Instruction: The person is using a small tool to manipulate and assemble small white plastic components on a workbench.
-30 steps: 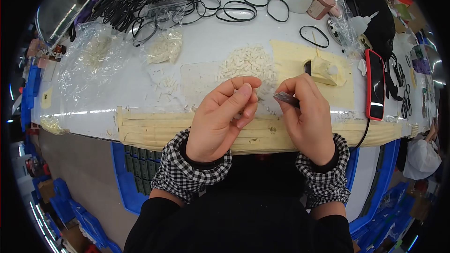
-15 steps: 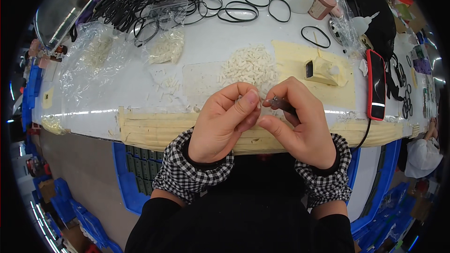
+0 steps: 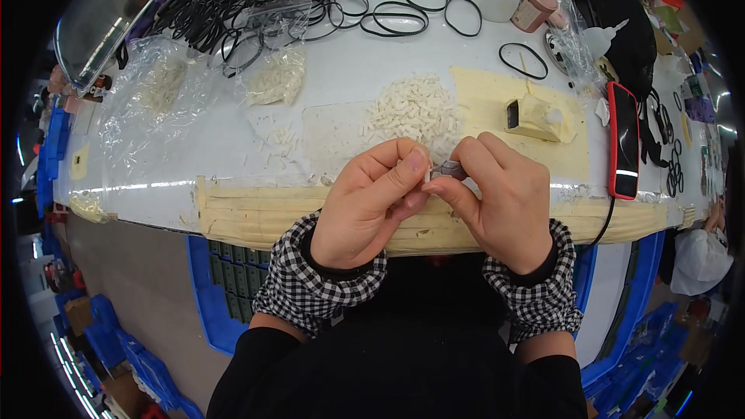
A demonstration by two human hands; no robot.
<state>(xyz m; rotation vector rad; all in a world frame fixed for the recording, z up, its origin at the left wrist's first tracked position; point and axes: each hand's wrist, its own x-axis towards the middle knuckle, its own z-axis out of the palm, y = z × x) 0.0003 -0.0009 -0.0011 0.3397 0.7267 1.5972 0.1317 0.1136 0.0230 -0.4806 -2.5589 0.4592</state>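
Just in front of the table edge, my left hand point(image 3: 361, 206) is closed, thumb and forefinger pinching a small white piece point(image 3: 427, 175). My right hand point(image 3: 506, 206) is closed round a small flat grey metal tool point(image 3: 450, 170), whose exact kind I cannot make out. The tool's tip meets the white piece, or comes very near it, between the two hands. Right behind my fingers lies a heap of small white tube-like pieces point(image 3: 411, 111). Most of the held piece is hidden by my left fingertips.
Clear plastic bags point(image 3: 277, 77) of white pieces lie to the left. Black rubber loops point(image 3: 394, 19) are piled at the back. A yellow taped block point(image 3: 537, 118) and a red-cased phone point(image 3: 622, 140) with a cable are on the right. Blue crates point(image 3: 206, 295) stand below the table.
My right hand has turned and moved left, bringing the grey tool up to the white piece; its fingers have closed further. My left hand is almost still.
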